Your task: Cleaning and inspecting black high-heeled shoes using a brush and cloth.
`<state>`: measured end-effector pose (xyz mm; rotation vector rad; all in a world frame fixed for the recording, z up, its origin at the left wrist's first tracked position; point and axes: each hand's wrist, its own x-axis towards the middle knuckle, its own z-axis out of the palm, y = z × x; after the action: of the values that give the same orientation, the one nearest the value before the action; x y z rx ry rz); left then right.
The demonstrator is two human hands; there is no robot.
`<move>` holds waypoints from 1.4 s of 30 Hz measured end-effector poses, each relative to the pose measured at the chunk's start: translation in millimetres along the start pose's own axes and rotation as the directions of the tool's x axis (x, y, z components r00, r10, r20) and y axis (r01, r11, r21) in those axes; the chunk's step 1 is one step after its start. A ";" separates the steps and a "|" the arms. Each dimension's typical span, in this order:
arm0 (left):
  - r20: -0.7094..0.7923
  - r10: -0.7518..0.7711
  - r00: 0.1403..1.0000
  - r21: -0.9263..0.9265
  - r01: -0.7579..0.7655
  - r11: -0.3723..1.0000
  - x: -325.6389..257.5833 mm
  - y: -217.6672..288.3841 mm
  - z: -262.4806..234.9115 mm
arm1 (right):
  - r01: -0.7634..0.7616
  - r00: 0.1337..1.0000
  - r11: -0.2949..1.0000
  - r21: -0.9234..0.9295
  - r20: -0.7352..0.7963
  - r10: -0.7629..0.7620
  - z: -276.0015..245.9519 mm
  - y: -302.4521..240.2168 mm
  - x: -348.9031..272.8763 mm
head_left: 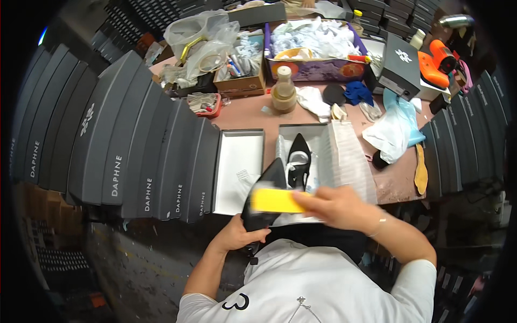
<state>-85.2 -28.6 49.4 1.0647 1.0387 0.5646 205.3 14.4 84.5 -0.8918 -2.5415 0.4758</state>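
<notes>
In my left hand, close to my body, is a black pointed-toe shoe, its toe tilted up and away from me. My right hand grips a flat yellow block, smeared by motion, that overlaps the shoe's middle. Whether the block touches the shoe I cannot tell. A matching black shoe lies in the open shoe box just beyond, toe pointing away. White tissue paper hangs over the box's right side. The box lid, white inside, rests to the left.
Dark shoe boxes stand in rows at left and right. Farther back are a liquid-filled bottle, a purple carton of white cloths, an orange heat-gun-like tool, and white and blue plastic.
</notes>
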 end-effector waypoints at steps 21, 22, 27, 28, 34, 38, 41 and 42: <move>-0.200 0.172 0.964 -0.087 -0.193 0.977 -19.1 2.8 -21.7 | -0.132 0.983 0.968 -0.213 0.095 0.155 -17.6 25.4 -26.8; -0.194 0.137 0.971 -0.072 -0.154 0.985 -15.7 3.2 -23.9 | -0.173 0.980 0.961 -0.214 0.060 0.189 -26.7 21.1 -28.8; -0.147 -0.007 0.989 -0.024 0.004 1.000 -12.0 20.3 0.5 | 0.003 0.985 0.998 -0.056 -0.173 -0.013 -13.0 11.2 29.1; -0.144 0.031 0.989 -0.005 -0.032 0.999 -11.4 9.0 -8.8 | -0.014 0.986 0.998 -0.061 -0.167 0.004 -0.3 24.9 36.2; -0.120 0.132 0.984 -0.144 -0.149 0.978 2.0 6.8 -6.6 | -0.056 0.987 0.996 -0.066 -0.154 0.045 10.1 13.5 30.9; -0.139 0.133 0.981 -0.462 -0.183 0.868 17.2 18.2 -13.7 | -0.372 0.896 0.923 -0.097 -0.296 0.330 -0.6 61.1 39.3; -0.130 0.169 0.977 -0.602 -0.213 0.769 37.1 29.3 -16.0 | -0.032 0.994 0.999 0.032 -0.108 0.035 12.2 -14.3 48.2; -0.306 0.062 0.950 -0.620 -0.249 0.744 45.4 34.6 -17.3 | -0.071 0.992 0.995 0.074 -0.098 0.078 25.3 -34.8 43.3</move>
<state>-77.7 29.5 60.3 0.4482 0.8729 1.1442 144.5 12.2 89.2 -0.9628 -2.3921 0.5254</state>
